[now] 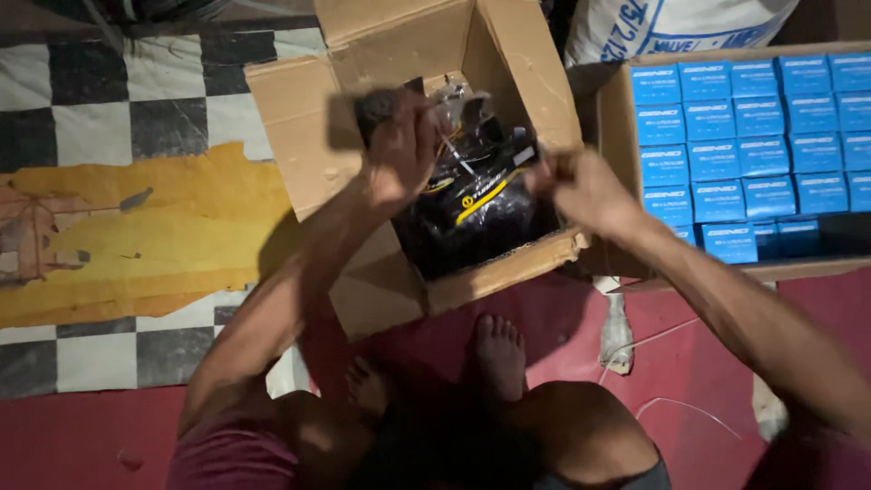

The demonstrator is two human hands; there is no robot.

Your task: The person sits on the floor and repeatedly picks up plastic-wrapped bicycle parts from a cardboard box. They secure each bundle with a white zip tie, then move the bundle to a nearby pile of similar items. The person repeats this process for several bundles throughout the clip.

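Note:
An open brown cardboard box stands on the floor in front of my feet. Inside it lie black items wrapped in clear plastic, with yellow markings. My left hand is over the box's left side, fingers closed around a dark object at the top of the pile. My right hand is at the box's right edge, fingers pinched on something small and thin; what it holds is too blurred to name.
A second cardboard box at the right holds several rows of small blue boxes. A white printed sack sits behind it. Checkered and yellow matting covers the floor at left, red matting lies under my legs.

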